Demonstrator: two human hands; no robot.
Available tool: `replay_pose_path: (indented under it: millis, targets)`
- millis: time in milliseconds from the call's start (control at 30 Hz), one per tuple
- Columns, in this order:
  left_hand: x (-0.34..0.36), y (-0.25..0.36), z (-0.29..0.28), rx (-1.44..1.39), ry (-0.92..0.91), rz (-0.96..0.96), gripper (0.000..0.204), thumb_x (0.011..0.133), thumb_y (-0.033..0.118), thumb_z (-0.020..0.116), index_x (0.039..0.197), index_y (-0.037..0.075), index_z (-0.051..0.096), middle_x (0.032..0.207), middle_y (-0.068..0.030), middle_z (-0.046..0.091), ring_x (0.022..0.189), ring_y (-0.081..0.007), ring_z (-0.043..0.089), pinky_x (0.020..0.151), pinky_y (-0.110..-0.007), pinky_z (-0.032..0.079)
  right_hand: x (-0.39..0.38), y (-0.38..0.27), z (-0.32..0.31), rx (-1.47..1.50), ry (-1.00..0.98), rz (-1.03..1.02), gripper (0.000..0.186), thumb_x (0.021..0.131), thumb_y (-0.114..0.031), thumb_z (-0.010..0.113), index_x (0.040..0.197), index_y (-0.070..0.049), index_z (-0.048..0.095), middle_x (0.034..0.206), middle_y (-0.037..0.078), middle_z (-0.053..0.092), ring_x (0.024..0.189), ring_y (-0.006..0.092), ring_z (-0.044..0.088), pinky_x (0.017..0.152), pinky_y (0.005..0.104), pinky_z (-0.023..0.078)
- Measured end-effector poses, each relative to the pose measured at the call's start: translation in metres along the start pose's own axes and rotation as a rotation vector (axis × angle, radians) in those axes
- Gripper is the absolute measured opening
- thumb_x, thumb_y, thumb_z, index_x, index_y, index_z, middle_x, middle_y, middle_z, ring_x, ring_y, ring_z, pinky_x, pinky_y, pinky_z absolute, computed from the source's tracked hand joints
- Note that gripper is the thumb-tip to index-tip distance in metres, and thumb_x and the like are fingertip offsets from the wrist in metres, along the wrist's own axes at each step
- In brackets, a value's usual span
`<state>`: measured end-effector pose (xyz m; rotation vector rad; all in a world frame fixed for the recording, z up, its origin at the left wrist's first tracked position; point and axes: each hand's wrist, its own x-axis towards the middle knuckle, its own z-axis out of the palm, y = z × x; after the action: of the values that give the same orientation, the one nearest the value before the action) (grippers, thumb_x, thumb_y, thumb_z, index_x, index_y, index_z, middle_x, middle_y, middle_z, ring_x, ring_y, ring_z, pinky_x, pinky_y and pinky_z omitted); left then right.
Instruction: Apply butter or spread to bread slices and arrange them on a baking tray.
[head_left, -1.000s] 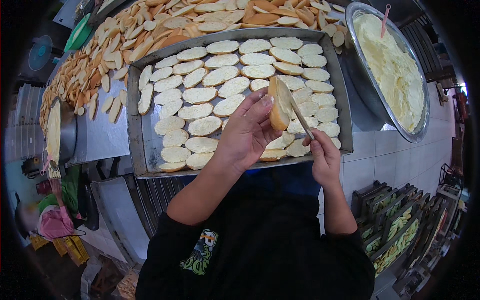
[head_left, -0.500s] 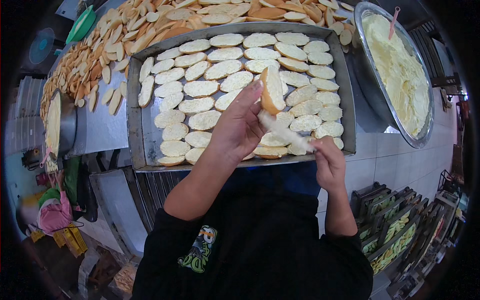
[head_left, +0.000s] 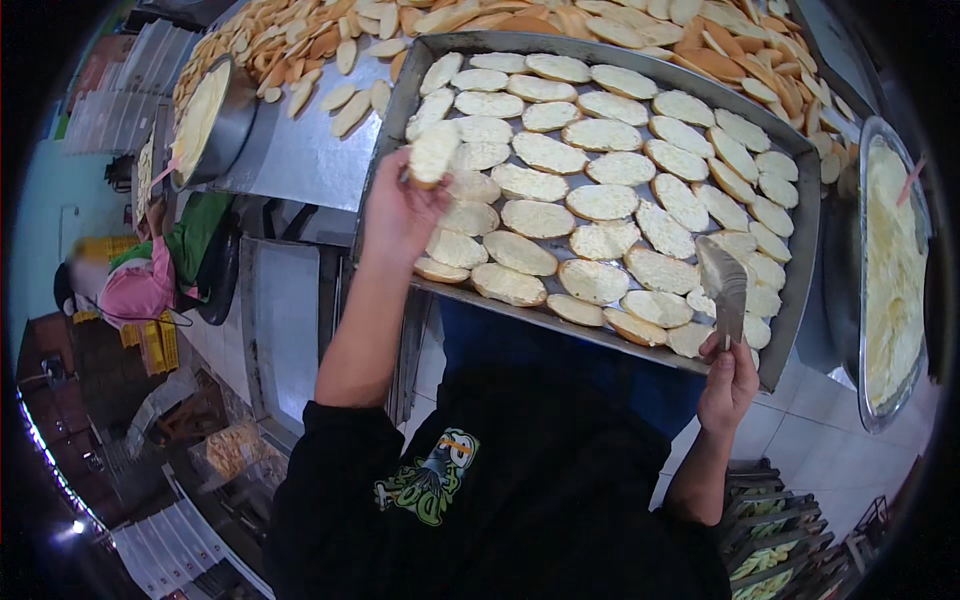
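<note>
A large metal tray (head_left: 807, 215) holds rows of oval bread slices coated in pale cream. My left hand (head_left: 405, 210) grips a cream-topped slice (head_left: 434, 152) above the tray's left part. On the right, my right hand (head_left: 728, 385) holds a flat metal spatula (head_left: 728, 290), its broad blade smeared with cream, over the tray's near right area. A large steel bowl (head_left: 890, 270) of cream with a pink utensil (head_left: 910, 180) stands to the right of the tray.
Loose bread slices (head_left: 550, 25) are heaped behind the tray on a metal table (head_left: 290, 160). Another cream pot (head_left: 205, 120) is at the left, near a person in pink (head_left: 135, 285). Racks (head_left: 770, 530) stand at lower right on the tiled floor.
My left hand has moved left with the slice, away from the spatula. My right hand has lowered the spatula. The view has turned, so the tray appears shifted right.
</note>
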<state>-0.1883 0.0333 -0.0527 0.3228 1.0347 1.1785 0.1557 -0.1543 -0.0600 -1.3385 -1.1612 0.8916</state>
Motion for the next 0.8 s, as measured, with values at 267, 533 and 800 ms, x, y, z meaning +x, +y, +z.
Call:
replay_pose_path:
  millis: [267, 533, 800]
  targets:
    - [0.034, 0.019, -0.036, 0.107, 0.208, 0.007, 0.030, 0.089, 0.031, 0.046, 0.098, 0.003, 0.050, 0.079, -0.0078, 0.054, 0.066, -0.0156, 0.053, 0.056, -0.026, 0.044, 0.004, 0.000, 0.003, 0.020, -0.044, -0.001, 0.026, 0.088, -0.015, 0.043, 0.103, 0.004, 0.051, 0.077, 0.007, 0.052, 0.068, 0.0116, 0.044, 0.060, 0.0236, 0.036]
    - [0.034, 0.010, -0.032, 0.178, 0.225, 0.014, 0.036, 0.089, 0.032, 0.047, 0.101, -0.001, 0.048, 0.084, -0.0097, 0.051, 0.073, -0.0176, 0.052, 0.065, -0.029, 0.047, -0.004, 0.003, 0.001, 0.033, -0.040, 0.063, 0.025, 0.089, -0.016, 0.043, 0.101, 0.004, 0.052, 0.077, 0.007, 0.053, 0.069, 0.0111, 0.045, 0.061, 0.0232, 0.037]
    - [0.013, 0.017, -0.032, 0.169, 0.268, -0.004, 0.055, 0.083, 0.043, 0.051, 0.114, 0.000, 0.038, 0.106, -0.0140, 0.043, 0.095, -0.0241, 0.045, 0.086, -0.038, 0.040, 0.001, 0.006, 0.007, 0.078, -0.049, 0.048, 0.026, 0.088, -0.015, 0.044, 0.104, 0.004, 0.051, 0.078, 0.008, 0.054, 0.069, 0.0117, 0.046, 0.062, 0.0235, 0.038]
